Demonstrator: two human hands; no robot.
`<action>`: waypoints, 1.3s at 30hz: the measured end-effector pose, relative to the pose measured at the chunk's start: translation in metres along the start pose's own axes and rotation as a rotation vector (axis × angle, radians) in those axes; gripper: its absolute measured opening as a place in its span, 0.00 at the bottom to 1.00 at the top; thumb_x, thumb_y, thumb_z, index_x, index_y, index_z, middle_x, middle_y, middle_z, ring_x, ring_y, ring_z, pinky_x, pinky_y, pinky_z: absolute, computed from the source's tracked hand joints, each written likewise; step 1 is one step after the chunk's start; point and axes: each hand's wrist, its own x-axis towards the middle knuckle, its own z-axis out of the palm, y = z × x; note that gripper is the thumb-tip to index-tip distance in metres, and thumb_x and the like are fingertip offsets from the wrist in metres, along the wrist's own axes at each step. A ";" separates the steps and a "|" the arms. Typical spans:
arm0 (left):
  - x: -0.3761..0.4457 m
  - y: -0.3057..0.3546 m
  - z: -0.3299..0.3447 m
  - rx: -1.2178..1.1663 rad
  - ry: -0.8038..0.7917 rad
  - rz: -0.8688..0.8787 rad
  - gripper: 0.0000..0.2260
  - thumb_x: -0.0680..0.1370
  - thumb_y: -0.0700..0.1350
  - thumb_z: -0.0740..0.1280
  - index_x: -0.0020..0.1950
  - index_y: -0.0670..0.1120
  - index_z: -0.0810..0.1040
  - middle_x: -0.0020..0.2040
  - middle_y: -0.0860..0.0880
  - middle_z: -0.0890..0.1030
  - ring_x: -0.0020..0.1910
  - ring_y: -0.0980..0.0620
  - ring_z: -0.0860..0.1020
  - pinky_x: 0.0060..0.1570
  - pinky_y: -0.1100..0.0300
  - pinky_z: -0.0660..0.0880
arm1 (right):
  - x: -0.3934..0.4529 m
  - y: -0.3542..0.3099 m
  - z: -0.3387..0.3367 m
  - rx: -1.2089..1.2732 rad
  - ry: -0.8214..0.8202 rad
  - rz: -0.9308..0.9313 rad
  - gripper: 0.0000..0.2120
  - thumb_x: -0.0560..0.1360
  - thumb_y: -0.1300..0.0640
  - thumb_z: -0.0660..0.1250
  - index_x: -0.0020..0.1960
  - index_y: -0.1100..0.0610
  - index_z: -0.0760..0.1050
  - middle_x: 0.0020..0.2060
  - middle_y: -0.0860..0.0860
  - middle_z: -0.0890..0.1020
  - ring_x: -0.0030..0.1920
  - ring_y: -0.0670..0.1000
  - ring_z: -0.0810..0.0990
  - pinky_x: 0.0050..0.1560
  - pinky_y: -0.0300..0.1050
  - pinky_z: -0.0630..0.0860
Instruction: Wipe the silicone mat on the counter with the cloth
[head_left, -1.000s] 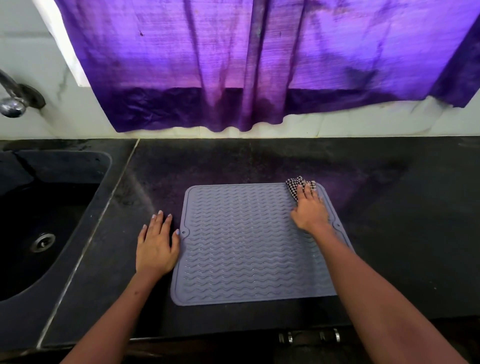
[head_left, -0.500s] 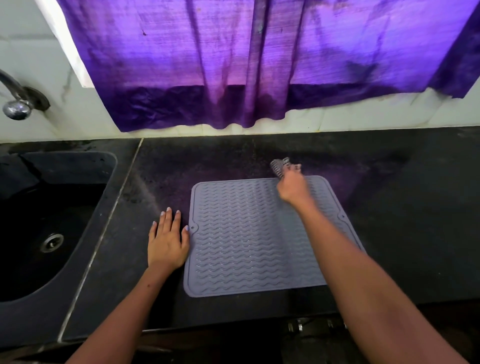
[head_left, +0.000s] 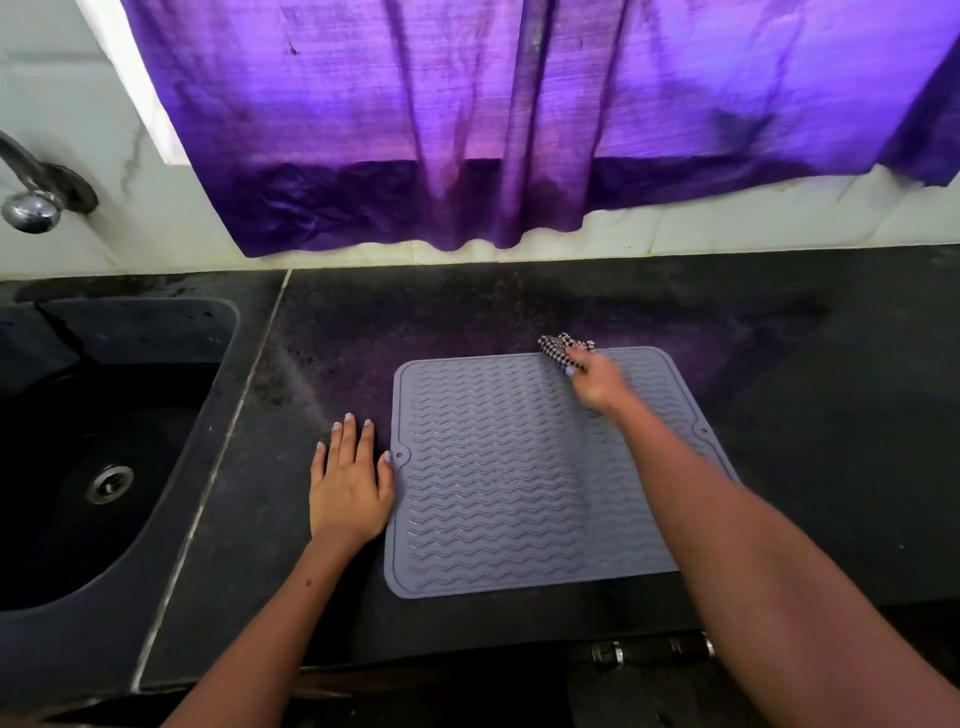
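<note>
your right hand (head_left: 597, 382) has slid the bunched checkered cloth (head_left: 558, 347), pinched I think, from the mat's 1 o'clock corner toward 12 along the far edge of the silicone mat (head_left: 519, 478), so most is unwiped, left hand (head_left: 349, 486) flat at 9

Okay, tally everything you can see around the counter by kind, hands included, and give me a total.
Silicone mat: 1
Checkered cloth: 1
Hands: 2, left hand flat on the counter, right hand holding the cloth
Sink: 1
Tap: 1
Purple curtain: 1
Counter: 1
Total: 8
</note>
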 end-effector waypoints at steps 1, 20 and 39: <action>0.000 0.000 0.000 -0.001 -0.002 -0.003 0.37 0.72 0.60 0.35 0.76 0.44 0.57 0.77 0.45 0.54 0.77 0.48 0.51 0.74 0.51 0.44 | 0.002 -0.007 -0.009 0.179 0.019 0.063 0.19 0.80 0.59 0.58 0.70 0.58 0.68 0.64 0.58 0.75 0.57 0.58 0.77 0.54 0.41 0.73; 0.000 0.002 -0.002 0.033 -0.018 0.003 0.33 0.75 0.58 0.38 0.76 0.44 0.56 0.77 0.44 0.54 0.77 0.48 0.50 0.74 0.51 0.44 | -0.029 -0.044 0.060 -0.304 -0.152 -0.111 0.29 0.81 0.58 0.54 0.77 0.57 0.43 0.77 0.56 0.41 0.77 0.57 0.42 0.76 0.52 0.43; -0.001 0.002 -0.002 0.020 -0.046 -0.002 0.31 0.76 0.56 0.40 0.77 0.44 0.54 0.78 0.44 0.51 0.77 0.48 0.48 0.74 0.52 0.41 | -0.058 -0.069 0.090 -0.451 -0.273 -0.165 0.35 0.79 0.38 0.44 0.76 0.56 0.33 0.74 0.54 0.30 0.75 0.54 0.32 0.74 0.53 0.36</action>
